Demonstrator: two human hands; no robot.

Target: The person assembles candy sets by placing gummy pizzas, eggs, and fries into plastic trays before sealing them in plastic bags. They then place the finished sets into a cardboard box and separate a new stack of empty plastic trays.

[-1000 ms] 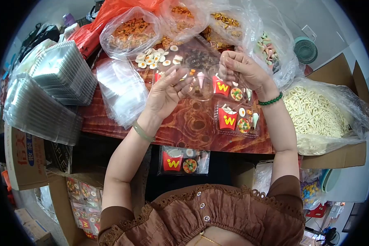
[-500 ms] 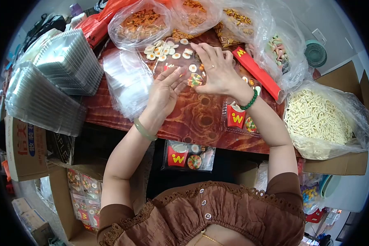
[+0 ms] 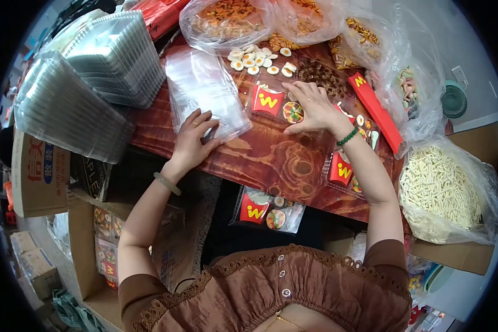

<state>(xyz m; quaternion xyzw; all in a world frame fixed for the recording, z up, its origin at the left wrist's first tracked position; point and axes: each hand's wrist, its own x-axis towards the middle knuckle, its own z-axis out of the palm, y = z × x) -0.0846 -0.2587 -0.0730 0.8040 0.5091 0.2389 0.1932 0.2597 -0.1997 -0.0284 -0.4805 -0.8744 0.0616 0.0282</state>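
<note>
My left hand (image 3: 192, 143) lies with its fingers spread on the near edge of a stack of clear plastic bags (image 3: 202, 83). My right hand (image 3: 316, 110) spans the right end of a clear plastic tray (image 3: 255, 114), thumb at the near side and fingers at the far side. In that tray sit a red fries packet (image 3: 268, 100) with a yellow mark and a round pizza-like candy (image 3: 292, 112); my right hand hides the rest. Behind it lies a pile of egg-shaped gummies (image 3: 253, 60). More filled trays (image 3: 341, 169) rest under and beside my right forearm.
Tall stacks of clear containers (image 3: 113, 61) stand at the left. Open bags of candy (image 3: 227, 22) line the back. Flat red packets (image 3: 376, 113) lie at the right, near a box with a bag of pale strands (image 3: 440, 191). A filled packet (image 3: 268, 211) sits below the table edge.
My left hand has moved left and down, away from the tray onto the bags. My right hand stays at the tray, whose red packet is now uncovered. The whole view has shifted a little.
</note>
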